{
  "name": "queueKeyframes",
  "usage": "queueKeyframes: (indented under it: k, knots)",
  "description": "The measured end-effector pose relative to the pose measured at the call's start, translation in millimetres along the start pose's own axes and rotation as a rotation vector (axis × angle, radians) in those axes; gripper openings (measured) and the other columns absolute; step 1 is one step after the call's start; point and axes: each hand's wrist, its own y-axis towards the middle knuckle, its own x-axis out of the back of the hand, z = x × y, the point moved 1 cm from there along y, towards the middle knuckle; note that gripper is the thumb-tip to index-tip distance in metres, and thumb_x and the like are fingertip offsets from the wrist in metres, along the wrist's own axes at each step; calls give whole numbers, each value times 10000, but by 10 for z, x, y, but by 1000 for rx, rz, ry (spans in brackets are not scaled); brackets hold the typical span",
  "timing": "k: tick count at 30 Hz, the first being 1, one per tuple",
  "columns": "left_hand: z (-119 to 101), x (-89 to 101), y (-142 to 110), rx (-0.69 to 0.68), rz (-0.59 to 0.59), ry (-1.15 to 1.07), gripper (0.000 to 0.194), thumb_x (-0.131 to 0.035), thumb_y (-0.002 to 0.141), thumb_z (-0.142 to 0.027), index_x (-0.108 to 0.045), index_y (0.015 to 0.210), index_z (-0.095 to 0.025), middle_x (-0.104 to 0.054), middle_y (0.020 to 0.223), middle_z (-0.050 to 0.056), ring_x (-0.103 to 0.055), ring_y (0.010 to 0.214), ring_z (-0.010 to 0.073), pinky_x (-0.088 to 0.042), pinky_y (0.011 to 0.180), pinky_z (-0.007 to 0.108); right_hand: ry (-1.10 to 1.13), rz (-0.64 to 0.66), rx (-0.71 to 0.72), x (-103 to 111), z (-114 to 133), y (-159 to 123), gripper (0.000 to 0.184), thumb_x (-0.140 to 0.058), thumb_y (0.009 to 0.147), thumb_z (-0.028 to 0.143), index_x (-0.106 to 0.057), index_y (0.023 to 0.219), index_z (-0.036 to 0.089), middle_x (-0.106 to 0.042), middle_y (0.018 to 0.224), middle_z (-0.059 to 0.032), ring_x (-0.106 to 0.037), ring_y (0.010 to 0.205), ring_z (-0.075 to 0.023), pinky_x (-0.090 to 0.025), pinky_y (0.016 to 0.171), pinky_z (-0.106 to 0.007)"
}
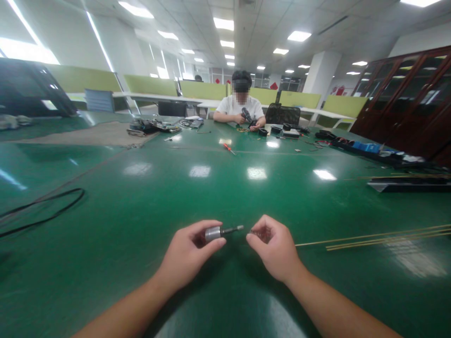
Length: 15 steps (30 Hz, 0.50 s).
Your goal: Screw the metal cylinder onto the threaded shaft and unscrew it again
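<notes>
My left hand (190, 253) is closed round a small silver motor (213, 233) whose dark shaft (232, 229) points right. My right hand (273, 246) is closed in a pinch on a small dark toothed part (259, 233), held a little to the right of the shaft tip. The two pieces are close but apart. Both hands hover just above the green table (197, 188), near its front edge.
Thin brass rods (380, 237) lie to the right of my right hand. A black cable (45, 209) curls at the left. A red screwdriver (229, 149) lies mid-table. A person (241, 110) sits at the far side with tools. Dark trays and boxes (401, 180) line the right.
</notes>
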Motion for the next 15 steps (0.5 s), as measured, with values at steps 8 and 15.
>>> queueKeyframes:
  k: [8, 15]
  knots:
    - [92, 146, 140, 127, -207, -392, 398, -812, 712, -371, -531, 931, -194, -737, 908, 32, -682, 760, 173, -509, 682, 248, 36, 38, 6, -39, 8, -13, 116, -694, 749, 239, -589, 733, 192, -594, 617, 28, -542, 563, -132, -425, 554, -239]
    - [21, 681, -103, 246, -278, -124, 595, -658, 853, -561, -502, 1348, -269, -746, 1064, -11, -642, 1157, 246, -436, 1044, 342, 66, 78, 31, -68, 56, -61, 105, -698, 738, 218, -598, 739, 185, -590, 628, 34, -528, 562, -117, -414, 552, -225]
